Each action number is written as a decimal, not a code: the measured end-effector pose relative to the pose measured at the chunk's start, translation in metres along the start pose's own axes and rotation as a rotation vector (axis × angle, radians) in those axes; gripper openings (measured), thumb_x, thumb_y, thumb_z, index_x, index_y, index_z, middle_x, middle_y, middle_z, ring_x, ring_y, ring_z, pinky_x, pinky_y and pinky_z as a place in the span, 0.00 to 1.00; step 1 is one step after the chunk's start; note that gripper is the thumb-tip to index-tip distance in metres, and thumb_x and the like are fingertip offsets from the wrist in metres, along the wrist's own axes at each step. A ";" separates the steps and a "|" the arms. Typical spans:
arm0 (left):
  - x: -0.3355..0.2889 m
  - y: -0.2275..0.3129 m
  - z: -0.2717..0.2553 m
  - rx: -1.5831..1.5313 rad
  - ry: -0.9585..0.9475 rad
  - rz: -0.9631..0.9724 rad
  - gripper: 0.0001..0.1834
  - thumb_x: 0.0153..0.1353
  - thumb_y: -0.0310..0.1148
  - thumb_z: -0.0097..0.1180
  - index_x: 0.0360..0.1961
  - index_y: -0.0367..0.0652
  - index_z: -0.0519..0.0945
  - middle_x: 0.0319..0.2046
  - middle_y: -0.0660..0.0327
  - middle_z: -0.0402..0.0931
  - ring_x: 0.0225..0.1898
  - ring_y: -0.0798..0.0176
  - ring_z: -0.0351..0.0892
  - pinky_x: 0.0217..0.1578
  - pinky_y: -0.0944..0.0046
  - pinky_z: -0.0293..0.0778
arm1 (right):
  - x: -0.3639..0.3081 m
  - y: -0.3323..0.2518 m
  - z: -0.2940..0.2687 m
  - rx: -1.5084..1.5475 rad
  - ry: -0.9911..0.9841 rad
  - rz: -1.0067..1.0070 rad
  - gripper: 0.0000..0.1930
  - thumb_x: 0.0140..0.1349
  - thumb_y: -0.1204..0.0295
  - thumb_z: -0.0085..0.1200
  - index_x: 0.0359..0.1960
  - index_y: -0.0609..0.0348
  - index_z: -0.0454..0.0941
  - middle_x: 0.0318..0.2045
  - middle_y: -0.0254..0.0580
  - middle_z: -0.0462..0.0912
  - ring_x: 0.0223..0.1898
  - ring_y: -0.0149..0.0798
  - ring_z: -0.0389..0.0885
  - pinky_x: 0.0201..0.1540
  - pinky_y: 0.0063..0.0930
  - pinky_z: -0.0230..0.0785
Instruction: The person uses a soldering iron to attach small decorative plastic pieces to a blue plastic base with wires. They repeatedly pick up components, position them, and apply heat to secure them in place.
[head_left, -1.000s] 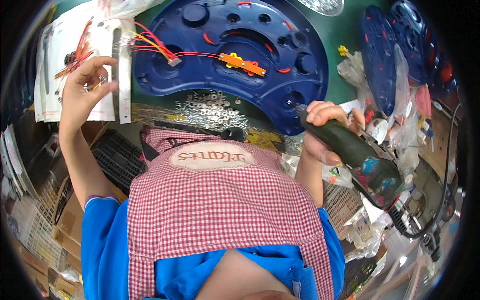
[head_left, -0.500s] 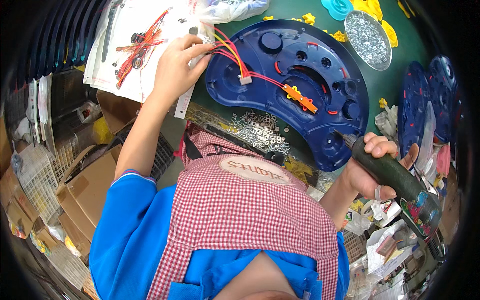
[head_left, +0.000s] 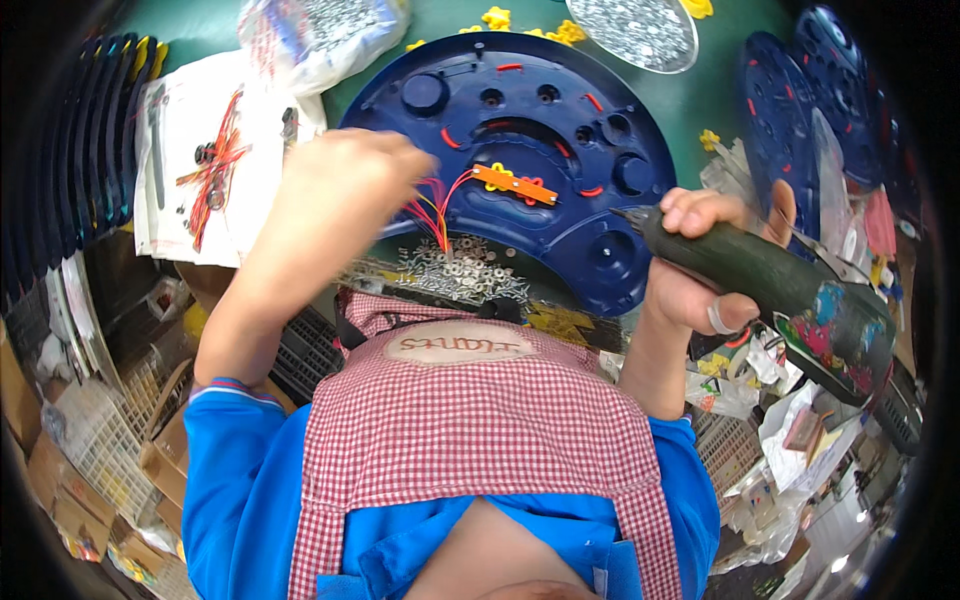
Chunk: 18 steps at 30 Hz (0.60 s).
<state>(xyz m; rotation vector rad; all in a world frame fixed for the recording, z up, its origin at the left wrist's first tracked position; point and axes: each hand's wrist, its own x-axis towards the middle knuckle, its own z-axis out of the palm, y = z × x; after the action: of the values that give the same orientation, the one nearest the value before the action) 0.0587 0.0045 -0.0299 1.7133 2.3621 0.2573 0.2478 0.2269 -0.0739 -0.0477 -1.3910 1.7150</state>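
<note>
My right fingers [head_left: 690,212] grip one dark green power screwdriver [head_left: 750,268], my blurred left fingers [head_left: 398,160] show a hold I cannot tell, and one curved blue shell [head_left: 565,235], carrying one orange strip [head_left: 515,186], lies below on the table [head_left: 735,65].

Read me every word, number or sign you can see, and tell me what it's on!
Checked apron: stitched brownish lettering on its pale oval patch; I won't copy it out.
Plastic bag: red and blue marks, too blurred to read.
White sheet: any printing is too small to read.
Dark green power screwdriver: colourful blotches, no readable words.
</note>
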 end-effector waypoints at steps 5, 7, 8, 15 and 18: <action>0.090 0.050 0.020 -0.449 -0.099 0.182 0.17 0.54 0.36 0.62 0.45 0.47 0.77 0.30 0.55 0.81 0.34 0.49 0.83 0.35 0.55 0.77 | -0.005 -0.007 0.000 -0.178 0.048 0.064 0.55 0.51 0.32 0.57 0.69 0.60 0.50 0.26 0.43 0.76 0.28 0.38 0.75 0.37 0.36 0.68; 0.128 0.040 0.062 -0.480 0.192 0.348 0.11 0.60 0.34 0.59 0.42 0.44 0.79 0.30 0.53 0.80 0.36 0.48 0.81 0.37 0.55 0.76 | -0.006 -0.006 0.004 -0.148 0.061 0.093 0.55 0.51 0.32 0.58 0.70 0.59 0.50 0.26 0.43 0.76 0.28 0.37 0.75 0.38 0.36 0.69; 0.140 0.043 0.072 -0.509 0.221 0.323 0.10 0.59 0.35 0.60 0.41 0.44 0.79 0.30 0.54 0.80 0.35 0.49 0.81 0.36 0.56 0.76 | -0.009 -0.004 0.003 -0.133 0.053 0.103 0.55 0.51 0.32 0.58 0.70 0.59 0.50 0.26 0.43 0.76 0.28 0.37 0.75 0.38 0.36 0.69; 0.149 0.032 0.091 -0.467 0.316 0.287 0.09 0.53 0.34 0.67 0.35 0.45 0.85 0.31 0.60 0.79 0.31 0.58 0.81 0.33 0.62 0.77 | -0.020 0.000 0.006 -0.027 0.111 0.168 0.62 0.42 0.36 0.68 0.66 0.67 0.46 0.27 0.44 0.77 0.29 0.40 0.78 0.35 0.33 0.74; 0.151 0.031 0.091 -0.522 0.329 0.313 0.08 0.53 0.33 0.66 0.34 0.43 0.86 0.32 0.60 0.79 0.32 0.57 0.81 0.34 0.62 0.77 | -0.019 -0.002 0.005 -0.178 0.086 0.211 0.59 0.47 0.29 0.59 0.68 0.60 0.47 0.27 0.42 0.76 0.27 0.37 0.76 0.34 0.34 0.70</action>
<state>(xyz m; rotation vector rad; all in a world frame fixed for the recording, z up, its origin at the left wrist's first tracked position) 0.0667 0.1594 -0.1200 1.8535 1.9438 1.1704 0.2575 0.2107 -0.0796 -0.3750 -1.5138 1.7312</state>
